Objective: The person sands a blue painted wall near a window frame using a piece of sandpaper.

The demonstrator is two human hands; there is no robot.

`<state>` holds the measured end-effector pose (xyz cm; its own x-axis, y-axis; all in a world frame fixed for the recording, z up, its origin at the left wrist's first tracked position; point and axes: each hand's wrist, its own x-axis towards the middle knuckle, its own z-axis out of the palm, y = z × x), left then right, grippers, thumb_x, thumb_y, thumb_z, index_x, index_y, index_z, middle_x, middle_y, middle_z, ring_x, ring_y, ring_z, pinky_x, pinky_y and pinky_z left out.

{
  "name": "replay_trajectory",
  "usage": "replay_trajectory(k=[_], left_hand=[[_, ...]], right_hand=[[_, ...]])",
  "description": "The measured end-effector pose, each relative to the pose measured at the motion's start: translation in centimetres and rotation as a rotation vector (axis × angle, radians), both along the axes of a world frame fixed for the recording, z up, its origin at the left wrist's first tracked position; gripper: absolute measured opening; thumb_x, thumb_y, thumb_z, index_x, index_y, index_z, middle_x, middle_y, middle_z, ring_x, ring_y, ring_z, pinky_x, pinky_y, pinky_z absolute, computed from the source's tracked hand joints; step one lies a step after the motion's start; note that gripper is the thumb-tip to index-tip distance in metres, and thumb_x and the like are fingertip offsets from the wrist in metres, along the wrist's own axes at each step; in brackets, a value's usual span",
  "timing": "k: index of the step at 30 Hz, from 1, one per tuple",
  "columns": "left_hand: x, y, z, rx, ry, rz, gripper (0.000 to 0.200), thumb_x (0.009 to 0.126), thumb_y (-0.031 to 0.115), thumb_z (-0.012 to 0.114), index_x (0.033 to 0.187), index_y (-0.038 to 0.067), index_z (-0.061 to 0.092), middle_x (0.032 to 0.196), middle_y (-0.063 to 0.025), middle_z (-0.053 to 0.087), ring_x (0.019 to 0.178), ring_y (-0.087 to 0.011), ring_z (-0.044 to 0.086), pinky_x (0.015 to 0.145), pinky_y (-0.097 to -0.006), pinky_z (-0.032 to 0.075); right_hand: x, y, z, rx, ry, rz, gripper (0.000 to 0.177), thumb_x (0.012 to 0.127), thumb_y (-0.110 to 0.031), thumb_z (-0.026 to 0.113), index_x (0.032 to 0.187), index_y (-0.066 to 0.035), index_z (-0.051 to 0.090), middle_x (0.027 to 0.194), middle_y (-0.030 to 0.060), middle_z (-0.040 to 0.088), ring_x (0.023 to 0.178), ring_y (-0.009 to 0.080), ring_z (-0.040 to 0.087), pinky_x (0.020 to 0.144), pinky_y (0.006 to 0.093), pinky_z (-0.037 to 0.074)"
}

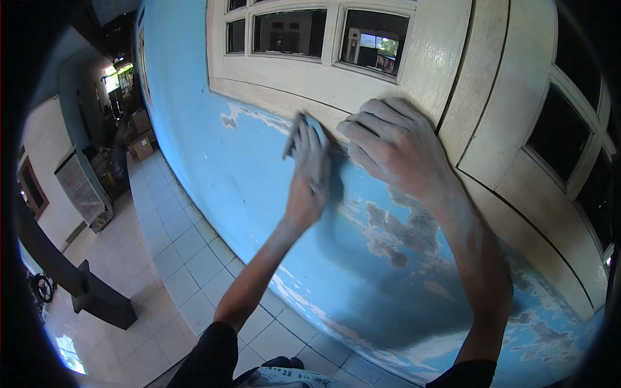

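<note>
My left hand (308,171) presses a dark grey, flat piece of sandpaper (292,139) against the blue wall (259,171), just under the window frame. Motion blurs its fingers and the sheet's edges. Pale dust coats both hands. My right hand (394,145) is closed at the lower edge of the cream wooden window frame (284,94), its fingers bent over that edge and their tips partly hidden. Below the hands, the wall's paint is worn through in grey and whitish patches (404,229).
A cream shutter with glass panes (559,129) stands at the right. Pale floor tiles (194,258) run along the wall's foot. At the left are a dark post (103,301), a leaning framed panel (84,184) and cardboard boxes (140,147) farther back.
</note>
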<state>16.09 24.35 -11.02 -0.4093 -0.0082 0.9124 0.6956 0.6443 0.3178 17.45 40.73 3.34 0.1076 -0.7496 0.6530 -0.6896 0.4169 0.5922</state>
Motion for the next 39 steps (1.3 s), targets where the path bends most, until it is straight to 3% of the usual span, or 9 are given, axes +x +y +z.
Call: replay_trajectory(k=[2,16,20,26,28,29,33,38,39], left_hand=[[-0.7,-1.4,1.3,0.102,-0.104,-0.027,0.053,0.096,0.008,0.04,0.146,-0.005,0.027,0.154,-0.0327,0.008,0.144,-0.0456,0.006,0.116,-0.0503,0.011],[2.5,1.2,-3.7,-0.08,-0.139,-0.003,0.061,0.09,0.002,0.038,0.147,-0.005,0.021,0.153,-0.0336,0.007,0.143,-0.0467,0.006,0.116,-0.0506,0.01],[0.4,-1.4,-0.6,-0.012,-0.146,-0.041,0.062,0.091,0.005,0.039,0.147,-0.01,0.015,0.154,-0.0329,0.007,0.143,-0.0481,0.002,0.116,-0.0514,0.009],[1.0,-0.2,-2.4,-0.058,-0.098,-0.019,0.062,0.092,0.002,0.041,0.149,-0.003,0.018,0.154,-0.0311,0.008,0.144,-0.046,0.002,0.116,-0.0499,0.009],[-0.6,-1.6,-0.4,0.048,-0.215,-0.047,0.07,0.087,0.0,0.044,0.15,-0.005,0.013,0.154,-0.032,0.005,0.143,-0.0478,0.0,0.116,-0.0528,0.006],[-0.9,-0.1,-0.5,0.071,-0.025,0.035,0.073,0.085,0.003,0.049,0.149,-0.006,0.014,0.154,-0.0336,0.006,0.143,-0.0493,0.0,0.115,-0.0567,0.004],[1.8,2.9,-6.2,-0.241,-0.086,0.027,0.097,0.072,0.004,0.065,0.149,-0.008,0.006,0.152,-0.0381,0.002,0.142,-0.0513,0.001,0.114,-0.059,0.004],[-0.1,-3.0,-0.1,-0.119,-0.053,-0.114,0.091,0.078,0.007,0.06,0.149,-0.007,0.005,0.152,-0.0373,0.0,0.143,-0.05,-0.001,0.114,-0.0592,0.004],[-0.7,-1.6,-0.9,-0.075,-0.024,-0.005,0.093,0.078,0.007,0.061,0.149,-0.008,0.004,0.152,-0.0367,-0.001,0.143,-0.0503,-0.002,0.114,-0.0597,0.004]], right_hand=[[0.1,0.1,0.0,0.003,0.002,0.007,0.009,0.079,-0.014,0.069,0.086,-0.01,0.064,0.082,0.0026,0.064,0.087,0.016,0.061,0.083,0.031,0.049],[0.2,0.3,-0.2,0.035,0.003,-0.042,0.006,0.082,-0.014,0.067,0.085,-0.01,0.064,0.081,0.0032,0.065,0.085,0.0163,0.063,0.083,0.0323,0.05],[0.2,0.0,-0.2,0.03,-0.011,-0.027,0.007,0.082,-0.015,0.067,0.087,-0.01,0.065,0.082,0.0028,0.065,0.086,0.0159,0.063,0.083,0.0322,0.05],[0.3,0.2,-0.2,0.035,-0.011,-0.046,0.01,0.081,-0.017,0.069,0.087,-0.01,0.065,0.082,0.0024,0.065,0.086,0.0158,0.063,0.081,0.0317,0.05],[0.2,0.1,0.0,0.04,-0.026,-0.025,0.011,0.08,-0.017,0.069,0.087,-0.01,0.064,0.082,0.0025,0.065,0.086,0.0159,0.063,0.081,0.0316,0.05],[0.1,0.1,0.1,0.04,-0.012,-0.023,0.011,0.08,-0.016,0.069,0.087,-0.01,0.064,0.082,0.0025,0.065,0.085,0.016,0.063,0.08,0.0316,0.05],[0.0,0.0,-0.2,0.032,-0.018,-0.044,0.012,0.078,-0.016,0.069,0.086,-0.01,0.064,0.08,0.0018,0.063,0.084,0.0159,0.062,0.079,0.0319,0.05],[0.0,-0.1,0.1,0.015,-0.017,0.007,0.011,0.079,-0.016,0.069,0.084,-0.009,0.062,0.079,0.0017,0.062,0.084,0.0162,0.061,0.079,0.0319,0.049],[0.1,-0.1,0.1,0.024,-0.029,0.013,0.01,0.08,-0.016,0.069,0.084,-0.009,0.062,0.079,0.0019,0.061,0.084,0.0163,0.061,0.079,0.0317,0.049]])
